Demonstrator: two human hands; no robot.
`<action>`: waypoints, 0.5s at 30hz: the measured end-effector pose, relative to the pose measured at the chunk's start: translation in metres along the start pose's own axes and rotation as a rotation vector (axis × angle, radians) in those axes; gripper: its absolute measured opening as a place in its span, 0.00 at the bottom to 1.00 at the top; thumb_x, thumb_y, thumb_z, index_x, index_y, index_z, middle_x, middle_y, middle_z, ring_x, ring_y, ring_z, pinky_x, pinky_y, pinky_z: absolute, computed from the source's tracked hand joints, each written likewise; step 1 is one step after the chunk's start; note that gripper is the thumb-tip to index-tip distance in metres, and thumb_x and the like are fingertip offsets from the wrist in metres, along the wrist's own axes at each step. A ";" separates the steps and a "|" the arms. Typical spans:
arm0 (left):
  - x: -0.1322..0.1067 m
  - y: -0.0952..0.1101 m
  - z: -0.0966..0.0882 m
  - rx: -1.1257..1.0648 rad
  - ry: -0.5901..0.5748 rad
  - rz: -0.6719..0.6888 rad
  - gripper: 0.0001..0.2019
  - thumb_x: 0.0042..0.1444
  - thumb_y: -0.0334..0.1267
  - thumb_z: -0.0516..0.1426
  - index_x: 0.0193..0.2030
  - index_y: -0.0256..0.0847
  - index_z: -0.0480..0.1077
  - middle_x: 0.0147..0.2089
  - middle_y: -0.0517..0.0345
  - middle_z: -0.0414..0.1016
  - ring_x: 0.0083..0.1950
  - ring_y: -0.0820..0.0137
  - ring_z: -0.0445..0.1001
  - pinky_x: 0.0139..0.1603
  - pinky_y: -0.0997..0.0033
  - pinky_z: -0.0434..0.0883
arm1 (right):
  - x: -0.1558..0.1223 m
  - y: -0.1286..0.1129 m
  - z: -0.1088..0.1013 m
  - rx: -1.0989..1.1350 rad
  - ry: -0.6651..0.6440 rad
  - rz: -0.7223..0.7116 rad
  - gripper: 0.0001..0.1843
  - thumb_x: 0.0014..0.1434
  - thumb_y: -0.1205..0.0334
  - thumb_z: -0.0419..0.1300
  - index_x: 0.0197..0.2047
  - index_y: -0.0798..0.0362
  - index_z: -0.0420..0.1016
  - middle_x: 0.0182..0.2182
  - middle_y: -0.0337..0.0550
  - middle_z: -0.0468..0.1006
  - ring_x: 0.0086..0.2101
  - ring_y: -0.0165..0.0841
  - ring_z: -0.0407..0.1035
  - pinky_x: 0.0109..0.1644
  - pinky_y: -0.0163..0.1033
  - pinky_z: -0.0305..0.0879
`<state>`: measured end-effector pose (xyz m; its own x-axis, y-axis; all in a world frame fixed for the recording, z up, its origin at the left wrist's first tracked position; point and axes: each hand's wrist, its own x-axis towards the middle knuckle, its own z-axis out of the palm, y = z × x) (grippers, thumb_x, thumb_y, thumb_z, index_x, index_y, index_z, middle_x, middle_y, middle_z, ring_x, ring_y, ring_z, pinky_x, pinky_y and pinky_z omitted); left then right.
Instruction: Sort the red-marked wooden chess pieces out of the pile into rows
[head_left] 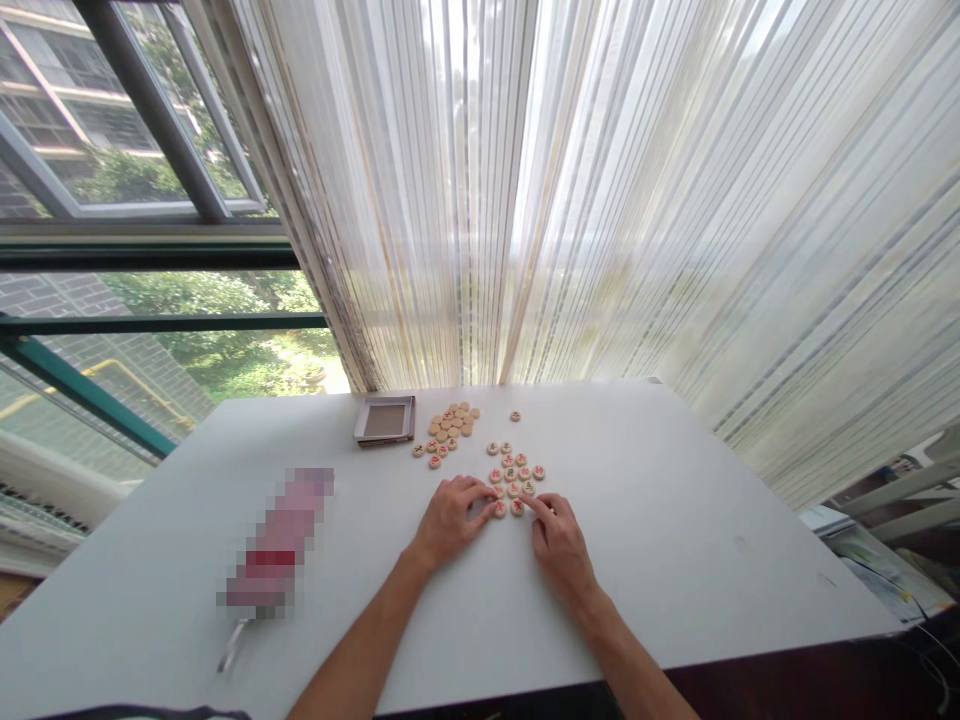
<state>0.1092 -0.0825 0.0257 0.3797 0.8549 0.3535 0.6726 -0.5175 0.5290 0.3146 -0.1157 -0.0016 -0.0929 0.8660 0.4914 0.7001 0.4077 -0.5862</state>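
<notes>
Round wooden game discs with red and dark characters lie on a white table (675, 520). A near cluster of discs (514, 473) sits just beyond my hands. My left hand (452, 518) rests on the table with its fingertips touching a disc (499, 509) at the cluster's near edge. My right hand (558, 540) points its index finger at another near disc (517, 506), touching it. Farther back lies a second cluster of discs (448, 428), mostly blank side up, and a single disc (514, 416) lies apart.
A small flat box (385, 420) with a grey frame sits at the table's far side, left of the discs. A blurred pink object (279, 540) lies at the left. Striped sheer curtains (600, 200) hang behind the table, with a window (135, 200) at left.
</notes>
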 end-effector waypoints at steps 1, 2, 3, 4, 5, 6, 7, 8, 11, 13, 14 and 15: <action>0.000 0.000 0.000 0.002 0.001 0.000 0.08 0.61 0.42 0.57 0.45 0.48 0.75 0.45 0.56 0.77 0.44 0.64 0.74 0.48 0.62 0.65 | 0.000 0.000 0.000 -0.003 -0.004 0.005 0.27 0.58 0.78 0.49 0.55 0.45 0.73 0.40 0.45 0.71 0.42 0.37 0.67 0.49 0.44 0.69; 0.000 -0.001 0.001 0.004 0.005 -0.003 0.08 0.61 0.42 0.57 0.45 0.48 0.75 0.46 0.56 0.77 0.42 0.65 0.74 0.48 0.62 0.66 | 0.000 0.001 0.001 -0.005 -0.007 0.012 0.28 0.58 0.78 0.49 0.55 0.45 0.72 0.40 0.45 0.71 0.42 0.37 0.67 0.49 0.44 0.69; 0.000 -0.001 0.001 0.008 0.009 -0.010 0.08 0.61 0.42 0.57 0.45 0.48 0.74 0.48 0.56 0.76 0.39 0.67 0.74 0.48 0.62 0.66 | 0.001 0.002 0.001 -0.006 -0.012 0.019 0.28 0.58 0.78 0.49 0.56 0.45 0.72 0.40 0.45 0.70 0.42 0.37 0.67 0.49 0.45 0.69; 0.000 -0.002 0.002 0.014 0.014 -0.019 0.09 0.61 0.42 0.56 0.46 0.48 0.74 0.50 0.56 0.75 0.37 0.68 0.74 0.49 0.62 0.66 | 0.002 0.002 0.001 -0.007 -0.016 0.025 0.29 0.58 0.78 0.48 0.57 0.45 0.71 0.40 0.45 0.70 0.42 0.37 0.67 0.49 0.44 0.69; 0.000 -0.002 0.002 0.019 0.020 -0.028 0.09 0.62 0.41 0.56 0.47 0.48 0.74 0.52 0.56 0.74 0.35 0.70 0.74 0.49 0.61 0.66 | 0.003 0.003 0.001 -0.009 -0.023 0.028 0.29 0.58 0.78 0.47 0.57 0.45 0.70 0.40 0.45 0.70 0.42 0.37 0.67 0.49 0.44 0.69; 0.000 -0.003 0.003 0.025 0.025 -0.035 0.10 0.62 0.40 0.55 0.49 0.49 0.73 0.54 0.56 0.73 0.34 0.70 0.74 0.50 0.61 0.67 | 0.006 0.004 0.000 -0.014 -0.032 0.029 0.29 0.58 0.78 0.47 0.58 0.46 0.70 0.40 0.46 0.69 0.41 0.37 0.67 0.48 0.43 0.69; 0.000 -0.003 0.003 0.031 0.030 -0.038 0.11 0.63 0.40 0.55 0.51 0.50 0.73 0.56 0.57 0.73 0.34 0.70 0.74 0.50 0.60 0.67 | 0.009 0.004 0.000 -0.023 -0.048 0.028 0.29 0.59 0.78 0.46 0.58 0.46 0.70 0.39 0.45 0.69 0.40 0.36 0.67 0.47 0.42 0.69; 0.000 -0.004 0.004 0.037 0.034 -0.039 0.12 0.63 0.39 0.54 0.52 0.51 0.72 0.57 0.57 0.72 0.36 0.70 0.75 0.51 0.60 0.67 | 0.012 0.005 -0.001 -0.035 -0.067 0.025 0.29 0.59 0.78 0.46 0.58 0.46 0.70 0.38 0.45 0.69 0.39 0.36 0.67 0.46 0.41 0.69; 0.001 -0.005 0.005 0.052 0.045 -0.032 0.15 0.64 0.37 0.53 0.55 0.52 0.70 0.56 0.57 0.73 0.42 0.67 0.75 0.53 0.59 0.67 | 0.024 0.009 -0.001 -0.083 -0.125 0.019 0.29 0.59 0.77 0.46 0.58 0.46 0.70 0.35 0.42 0.68 0.34 0.33 0.67 0.42 0.37 0.69; 0.001 -0.005 0.006 0.056 0.052 -0.023 0.15 0.64 0.36 0.53 0.56 0.52 0.70 0.56 0.57 0.73 0.46 0.66 0.75 0.53 0.60 0.68 | 0.029 0.011 0.000 -0.118 -0.145 0.015 0.28 0.59 0.76 0.47 0.58 0.45 0.71 0.34 0.41 0.68 0.32 0.32 0.66 0.40 0.35 0.68; 0.001 -0.005 0.006 0.057 0.053 -0.018 0.15 0.64 0.36 0.53 0.56 0.52 0.70 0.55 0.57 0.73 0.48 0.65 0.74 0.53 0.60 0.68 | 0.030 0.012 0.002 -0.136 -0.148 0.014 0.28 0.59 0.76 0.47 0.57 0.45 0.71 0.34 0.41 0.68 0.31 0.31 0.65 0.39 0.34 0.67; 0.001 -0.005 0.006 0.058 0.054 -0.013 0.15 0.63 0.36 0.53 0.55 0.52 0.70 0.55 0.57 0.74 0.50 0.64 0.74 0.54 0.60 0.67 | 0.031 0.014 0.003 -0.151 -0.150 0.014 0.28 0.59 0.76 0.47 0.57 0.45 0.72 0.34 0.40 0.67 0.31 0.31 0.65 0.38 0.33 0.67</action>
<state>0.1099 -0.0787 0.0188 0.3368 0.8576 0.3887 0.7138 -0.5018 0.4886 0.3191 -0.0825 0.0036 -0.1787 0.9091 0.3762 0.7991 0.3572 -0.4835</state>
